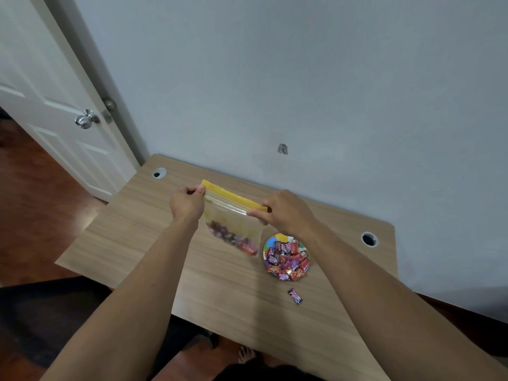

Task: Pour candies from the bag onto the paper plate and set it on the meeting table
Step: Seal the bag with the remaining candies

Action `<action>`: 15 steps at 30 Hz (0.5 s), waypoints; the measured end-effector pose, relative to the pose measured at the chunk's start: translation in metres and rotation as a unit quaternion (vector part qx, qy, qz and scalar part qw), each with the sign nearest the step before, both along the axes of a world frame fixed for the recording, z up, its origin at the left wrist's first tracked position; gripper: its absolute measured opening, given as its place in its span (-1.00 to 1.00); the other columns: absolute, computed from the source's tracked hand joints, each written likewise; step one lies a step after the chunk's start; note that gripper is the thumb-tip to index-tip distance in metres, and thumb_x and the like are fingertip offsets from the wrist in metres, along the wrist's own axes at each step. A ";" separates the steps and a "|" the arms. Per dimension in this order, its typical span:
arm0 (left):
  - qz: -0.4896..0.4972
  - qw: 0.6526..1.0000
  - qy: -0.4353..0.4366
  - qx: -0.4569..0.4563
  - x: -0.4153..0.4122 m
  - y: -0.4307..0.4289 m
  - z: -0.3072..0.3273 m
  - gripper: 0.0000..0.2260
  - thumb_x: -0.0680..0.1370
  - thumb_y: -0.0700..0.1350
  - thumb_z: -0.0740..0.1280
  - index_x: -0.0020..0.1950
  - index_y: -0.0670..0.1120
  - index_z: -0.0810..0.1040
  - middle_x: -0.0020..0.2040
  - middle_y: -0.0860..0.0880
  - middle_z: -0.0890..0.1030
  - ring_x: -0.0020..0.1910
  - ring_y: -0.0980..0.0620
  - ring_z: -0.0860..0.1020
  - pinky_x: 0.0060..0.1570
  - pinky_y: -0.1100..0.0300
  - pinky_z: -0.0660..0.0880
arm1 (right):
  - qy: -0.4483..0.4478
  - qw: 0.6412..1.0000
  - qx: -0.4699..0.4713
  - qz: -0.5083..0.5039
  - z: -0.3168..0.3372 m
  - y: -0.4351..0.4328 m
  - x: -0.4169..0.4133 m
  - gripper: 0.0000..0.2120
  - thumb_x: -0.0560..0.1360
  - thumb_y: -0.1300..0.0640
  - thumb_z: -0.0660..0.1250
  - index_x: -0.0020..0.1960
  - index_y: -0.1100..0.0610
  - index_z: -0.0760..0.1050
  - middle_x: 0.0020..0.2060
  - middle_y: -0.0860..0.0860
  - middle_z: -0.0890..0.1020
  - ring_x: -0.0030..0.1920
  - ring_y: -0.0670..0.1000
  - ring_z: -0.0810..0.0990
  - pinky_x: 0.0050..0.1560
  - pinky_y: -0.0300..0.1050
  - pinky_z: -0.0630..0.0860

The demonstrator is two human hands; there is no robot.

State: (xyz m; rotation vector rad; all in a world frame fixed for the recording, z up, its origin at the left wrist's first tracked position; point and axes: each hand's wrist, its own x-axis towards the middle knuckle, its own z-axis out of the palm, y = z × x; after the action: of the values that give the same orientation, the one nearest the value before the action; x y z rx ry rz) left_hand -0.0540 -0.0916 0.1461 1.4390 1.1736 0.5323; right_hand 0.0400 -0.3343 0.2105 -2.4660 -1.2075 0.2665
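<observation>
Pale blue-grey wall (302, 78) fills the upper view, with a white panelled door (49, 100) standing ajar at the left over a dark reddish wood floor (35, 210). Below the wall sits a light wood-grain desk (154, 229) with two round cable holes near its back edge. Two bare forearms reach forward over the desk. Between them hangs a clear zip bag (233, 215) with a yellow strip along its top, held up above the desk surface; a small heap of wrapped candies lies in its lower corner. At the bag's left top corner the left hand (187, 202) pinches the strip with thumb and fingers. At the right top corner the right hand (286, 213) is closed on the strip in the same way. Just right of the bag's bottom, a colourful paper plate (280, 239) rests on the desk, piled with red and purple candies (287, 261). One loose candy (295, 296) lies on the desk near the plate, toward the viewer.
</observation>
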 end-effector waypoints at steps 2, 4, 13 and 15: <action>-0.009 1.000 0.000 -0.012 -0.001 0.002 -0.004 -0.90 0.62 -0.02 0.45 0.01 -0.03 0.69 0.03 -0.09 0.73 0.00 -0.07 0.65 0.12 0.01 0.61 | 0.004 1.000 -0.001 0.002 -0.003 -0.002 0.003 -0.44 0.57 -0.37 0.35 -0.33 0.07 0.67 -0.45 -0.09 0.63 -0.37 -0.07 0.59 -0.18 0.04 0.61; -0.015 1.000 0.001 -0.020 -0.003 0.004 -0.009 -0.91 0.61 -0.02 0.46 -0.01 -0.02 0.69 0.04 -0.09 0.74 0.04 -0.08 0.67 0.17 0.01 0.63 | 0.009 1.000 -0.005 0.008 -0.010 -0.005 0.004 -0.46 0.57 -0.35 0.37 -0.31 0.07 0.67 -0.47 -0.12 0.59 -0.39 -0.09 0.57 -0.21 0.02 0.59; -0.074 0.996 -0.004 -0.041 -0.026 0.005 -0.035 -0.87 0.66 -0.13 0.43 0.08 -0.19 0.69 -0.22 -0.02 0.64 -0.23 0.06 0.58 0.01 0.16 0.55 | 0.106 0.992 -0.066 0.024 -0.045 -0.008 0.004 -0.75 0.64 -0.03 0.37 -0.11 0.07 0.70 -0.17 0.01 0.75 -0.13 0.05 0.67 -0.05 0.04 0.60; -0.113 0.993 0.003 -0.041 -0.034 0.008 -0.042 -0.87 0.67 -0.16 0.41 0.07 -0.22 0.67 -0.23 -0.01 0.62 -0.30 0.16 0.61 -0.02 0.23 0.56 | 0.126 0.989 -0.077 0.015 -0.055 -0.010 0.003 -0.77 0.65 0.02 0.35 -0.08 0.08 0.72 -0.12 0.02 0.76 -0.08 0.06 0.68 -0.04 0.01 0.57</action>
State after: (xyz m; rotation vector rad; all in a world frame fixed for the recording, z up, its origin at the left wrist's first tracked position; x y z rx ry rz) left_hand -0.0880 -0.0837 0.1039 1.4803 1.0094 0.3192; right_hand 0.0434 -0.3447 0.1551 -2.4506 -1.1545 0.6820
